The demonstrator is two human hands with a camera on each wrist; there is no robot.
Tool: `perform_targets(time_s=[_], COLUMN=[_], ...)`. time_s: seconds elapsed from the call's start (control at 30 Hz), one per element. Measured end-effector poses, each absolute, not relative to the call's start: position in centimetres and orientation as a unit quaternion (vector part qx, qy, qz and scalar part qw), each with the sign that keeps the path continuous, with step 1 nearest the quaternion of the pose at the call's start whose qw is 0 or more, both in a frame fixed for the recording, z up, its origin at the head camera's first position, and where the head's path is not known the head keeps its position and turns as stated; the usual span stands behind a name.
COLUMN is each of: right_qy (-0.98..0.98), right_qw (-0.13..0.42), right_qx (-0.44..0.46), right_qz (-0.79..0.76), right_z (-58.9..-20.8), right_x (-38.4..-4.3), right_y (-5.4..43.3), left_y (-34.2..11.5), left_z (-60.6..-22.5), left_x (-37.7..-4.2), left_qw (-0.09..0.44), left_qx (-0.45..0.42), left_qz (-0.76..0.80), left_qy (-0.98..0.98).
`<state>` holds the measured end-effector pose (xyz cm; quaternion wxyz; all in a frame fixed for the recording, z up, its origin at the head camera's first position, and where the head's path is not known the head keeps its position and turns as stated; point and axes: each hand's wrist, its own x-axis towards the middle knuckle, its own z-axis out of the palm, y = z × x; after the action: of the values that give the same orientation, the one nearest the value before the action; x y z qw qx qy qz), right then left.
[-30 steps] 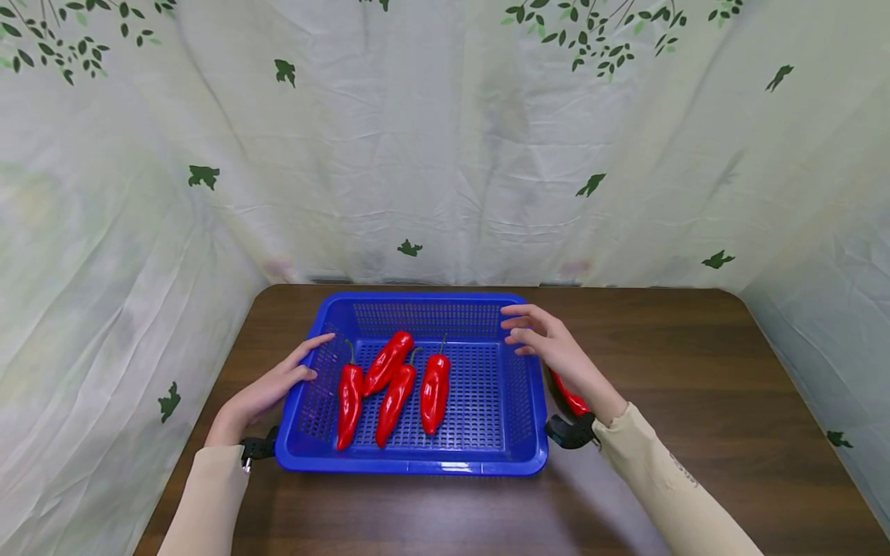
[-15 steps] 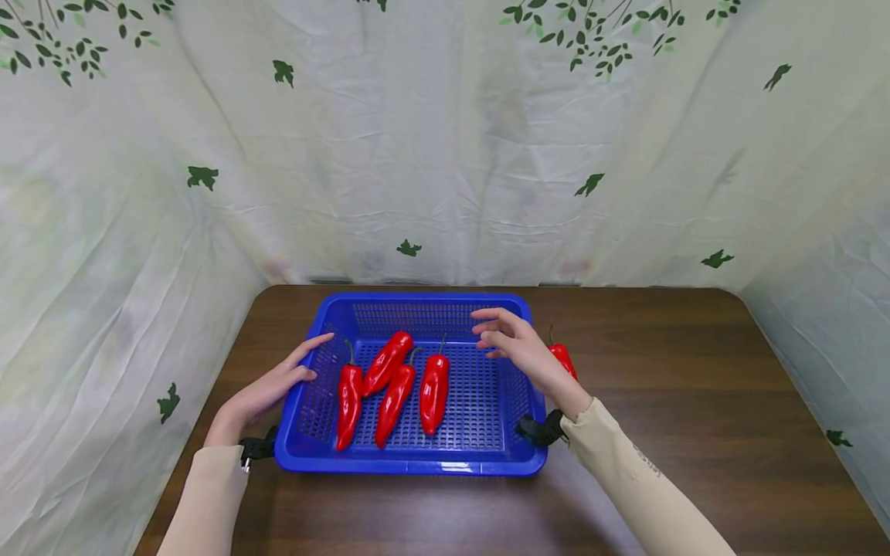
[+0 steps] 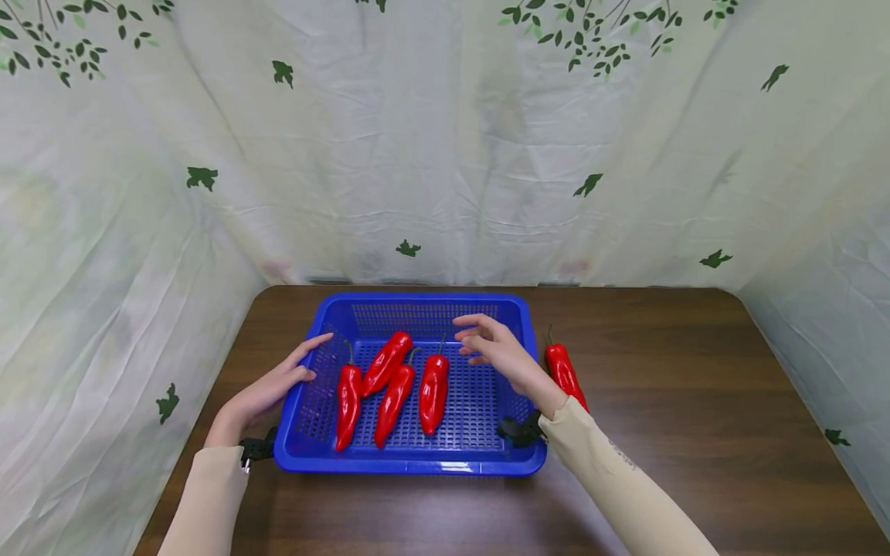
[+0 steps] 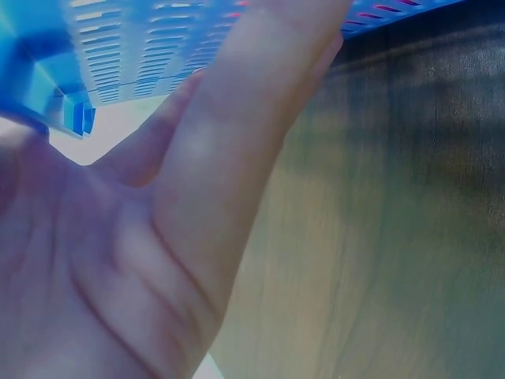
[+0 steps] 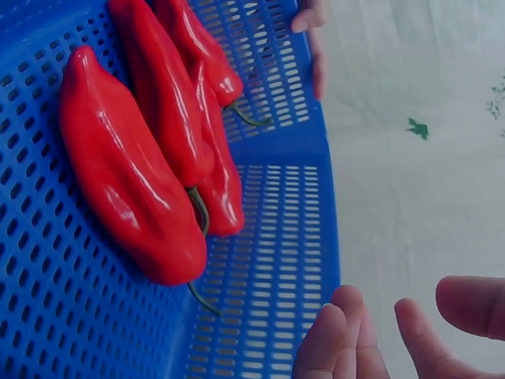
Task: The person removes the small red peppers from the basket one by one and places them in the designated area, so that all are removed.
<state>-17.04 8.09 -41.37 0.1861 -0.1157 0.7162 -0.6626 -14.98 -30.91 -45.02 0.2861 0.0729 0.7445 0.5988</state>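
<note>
Several glossy red peppers (image 3: 434, 395) with green stems lie in a blue perforated plastic basket (image 3: 417, 467), grouped left of its middle. My left hand (image 3: 267, 394) grips the basket's left side; its thumb tip laps over the rim, and in the left wrist view a long finger (image 4: 229, 134) runs up along the outer wall. Over the basket's right half hovers my right hand (image 3: 504, 355), fingers loosely bent and holding nothing. The right wrist view has its fingertips (image 5: 347, 304) low in the picture, apart from the nearest pepper (image 5: 130, 170).
Another red pepper (image 3: 565, 374) lies on the brown wooden table (image 3: 681, 401) just right of the basket, partly behind my right sleeve. A pale curtain (image 3: 445, 154) with leaf prints hangs behind and at both sides of the table.
My right hand has moved left, from the basket's right rim to over its interior, uncovering more of the pepper on the table. The left hand and basket stay put.
</note>
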Motion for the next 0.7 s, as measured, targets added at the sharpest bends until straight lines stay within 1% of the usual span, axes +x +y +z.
perform_targets(time_s=[0.27, 0.7], right_qy=[0.726, 0.726], right_qw=[0.194, 0.219], right_qx=[-0.100, -0.085], right_qz=[-0.652, -0.646], right_z=[-42.3, -43.0], right_x=[-17.3, -17.3], right_y=[7.0, 5.7], left_y=[-30.8, -30.9], left_z=[-45.2, -45.3], left_x=[-15.1, -15.0], left_qw=[0.285, 0.280], left_qx=[0.087, 0.074], left_qz=[0.606, 0.602], left_qy=[0.737, 0.744])
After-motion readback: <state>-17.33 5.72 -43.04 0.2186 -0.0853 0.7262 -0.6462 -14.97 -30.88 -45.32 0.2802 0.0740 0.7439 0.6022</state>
